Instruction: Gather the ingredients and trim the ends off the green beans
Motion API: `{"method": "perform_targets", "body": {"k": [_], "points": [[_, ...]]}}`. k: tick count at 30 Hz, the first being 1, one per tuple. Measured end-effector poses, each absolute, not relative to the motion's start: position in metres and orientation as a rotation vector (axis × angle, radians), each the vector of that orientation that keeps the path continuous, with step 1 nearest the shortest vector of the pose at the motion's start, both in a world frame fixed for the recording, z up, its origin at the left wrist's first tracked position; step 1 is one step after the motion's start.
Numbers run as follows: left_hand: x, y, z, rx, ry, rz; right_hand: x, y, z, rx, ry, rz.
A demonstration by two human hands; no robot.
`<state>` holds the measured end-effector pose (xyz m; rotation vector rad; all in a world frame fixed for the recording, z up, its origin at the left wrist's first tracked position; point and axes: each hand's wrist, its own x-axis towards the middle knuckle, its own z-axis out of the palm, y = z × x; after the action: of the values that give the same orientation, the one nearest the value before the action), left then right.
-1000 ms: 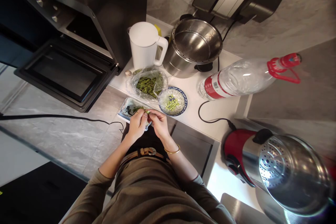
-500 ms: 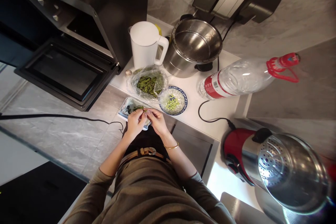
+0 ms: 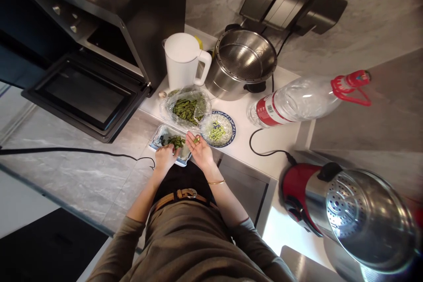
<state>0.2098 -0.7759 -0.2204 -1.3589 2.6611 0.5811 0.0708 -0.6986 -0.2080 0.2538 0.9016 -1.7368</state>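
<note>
My left hand [image 3: 166, 157] is at the near side of a blue-and-white tray [image 3: 183, 162], fingers curled around what looks like a green edamame pod, mostly covered by the fingers. Green pods or shells [image 3: 176, 141] lie in the tray. My right hand [image 3: 202, 153] is turned palm up beside the tray's right end, fingers nearly straight, with a pale green edamame bean [image 3: 197, 139] held in it. Just beyond that hand is a blue-rimmed plate [image 3: 233, 130] bearing several shelled beans [image 3: 217, 132]. A clear plastic bag [image 3: 167, 110] of whole edamame pods [image 3: 185, 110] lies behind the tray.
A white jug [image 3: 181, 61] and a steel pot [image 3: 244, 59] stand at the back. To the right are a large water bottle [image 3: 297, 97] and a red-and-steel appliance [image 3: 299, 189]. An oven door [image 3: 82, 90] hangs open at left. A black cord crosses the counter.
My hands, together over the tray with a pod between them, have parted. The left has moved left and down; the right has turned palm up, showing a bean.
</note>
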Motion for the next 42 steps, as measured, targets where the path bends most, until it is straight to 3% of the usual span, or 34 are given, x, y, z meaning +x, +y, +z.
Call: {"method": "perform_targets", "body": {"k": [8,15,20,25,34,38,42], "points": [[0.185,-0.762,-0.201,-1.145,3.02,1.003,0.085,-0.704,-0.203,0.134,0.988,-1.774],[0.179,-0.765,-0.2,-1.157,2.918,1.353,0.077,-0.699,-0.203,0.163,1.109,-1.86],[0.182,-0.772,-0.195,-1.195,2.804,1.541,0.068,-0.691,-0.203,0.018,1.157,-1.687],[0.181,-0.776,-0.186,-1.163,2.792,1.452,0.072,-0.69,-0.201,-0.159,1.284,-1.644],[0.193,-0.802,-0.182,-1.425,2.721,0.728,0.069,-0.685,-0.206,-0.209,1.154,-1.43],[0.203,-0.808,-0.193,-1.289,2.6,0.65,0.07,-0.685,-0.206,-0.075,1.074,-1.474],[0.208,-0.799,-0.203,-1.239,2.883,0.738,0.074,-0.688,-0.205,-0.009,1.045,-1.455]]}}
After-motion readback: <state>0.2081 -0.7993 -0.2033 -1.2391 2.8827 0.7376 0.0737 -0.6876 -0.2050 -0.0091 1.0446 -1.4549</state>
